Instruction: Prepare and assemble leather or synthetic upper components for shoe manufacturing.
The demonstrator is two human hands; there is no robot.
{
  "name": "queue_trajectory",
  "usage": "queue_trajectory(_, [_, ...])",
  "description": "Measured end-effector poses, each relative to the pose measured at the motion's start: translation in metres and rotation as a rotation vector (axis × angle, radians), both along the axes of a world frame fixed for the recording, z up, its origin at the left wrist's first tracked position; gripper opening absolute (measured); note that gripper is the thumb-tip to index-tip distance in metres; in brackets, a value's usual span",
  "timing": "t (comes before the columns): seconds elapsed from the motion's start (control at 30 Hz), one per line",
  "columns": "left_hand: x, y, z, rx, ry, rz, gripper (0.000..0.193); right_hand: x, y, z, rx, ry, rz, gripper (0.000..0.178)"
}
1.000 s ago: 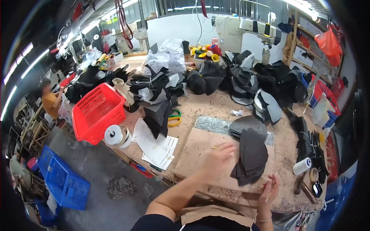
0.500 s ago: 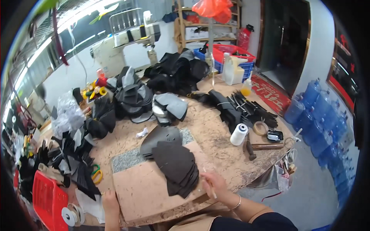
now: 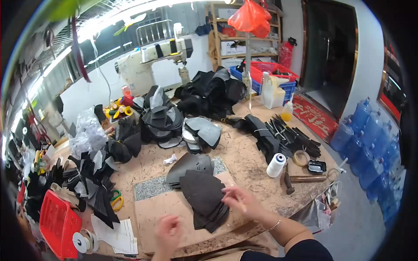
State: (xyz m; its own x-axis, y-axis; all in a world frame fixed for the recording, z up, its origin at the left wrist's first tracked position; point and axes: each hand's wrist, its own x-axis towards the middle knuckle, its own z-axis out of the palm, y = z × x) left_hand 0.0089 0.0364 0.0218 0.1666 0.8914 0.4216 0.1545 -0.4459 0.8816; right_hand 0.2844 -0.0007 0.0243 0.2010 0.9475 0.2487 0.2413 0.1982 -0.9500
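Note:
A fanned stack of dark fabric pieces [image 3: 202, 195] lies on a pale board [image 3: 161, 209] in front of me. Under its far edge are rounded grey pieces [image 3: 185, 167], partly on a speckled grey slab [image 3: 150, 188]. My right hand [image 3: 244, 203] is at the right edge of the dark stack, its fingers closed around a slim pale stick, perhaps a pen. Over the board, left of the stack, hovers my left hand [image 3: 169, 229]. Its fingers are curled but smeared by motion, and I make out nothing in them.
A white thread cone [image 3: 276, 165], hammer [image 3: 288, 182] and tape roll [image 3: 300, 158] stand to the right. Left are a red basket [image 3: 58, 224], scissors [image 3: 116, 201] and white papers [image 3: 119, 237]. Black piles [image 3: 209, 91] and a sewing machine [image 3: 143, 65] fill the back.
My left hand has left the board's left edge and moved right, over the board. My right hand has risen to the stack's edge. The whole view has shifted slightly.

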Motion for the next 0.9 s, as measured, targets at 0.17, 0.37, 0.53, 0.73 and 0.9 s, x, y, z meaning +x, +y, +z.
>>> queue_trajectory(0.17, [0.038,0.033,0.016,-0.202,0.086,-0.189,0.032,-0.013,0.042,0.032,0.064,-0.225,0.071,0.033])
queue_trajectory(0.37, [0.007,0.055,-0.008,-0.926,-0.455,-0.292,0.059,0.01,0.067,0.008,-0.128,-0.5,-0.077,0.05])
queue_trajectory(0.53, [0.02,0.073,-0.006,-1.12,-0.478,-0.574,0.038,-0.001,0.078,-0.012,-0.173,-0.409,-0.081,0.062])
queue_trajectory(0.73, [0.034,0.084,0.002,-1.259,-0.191,-0.655,0.022,0.007,0.065,-0.022,-0.17,-0.153,-0.017,0.063])
queue_trajectory(0.9, [0.031,0.078,0.006,-1.198,0.056,-0.766,0.027,0.0,0.037,-0.017,-0.223,0.284,0.093,0.053])
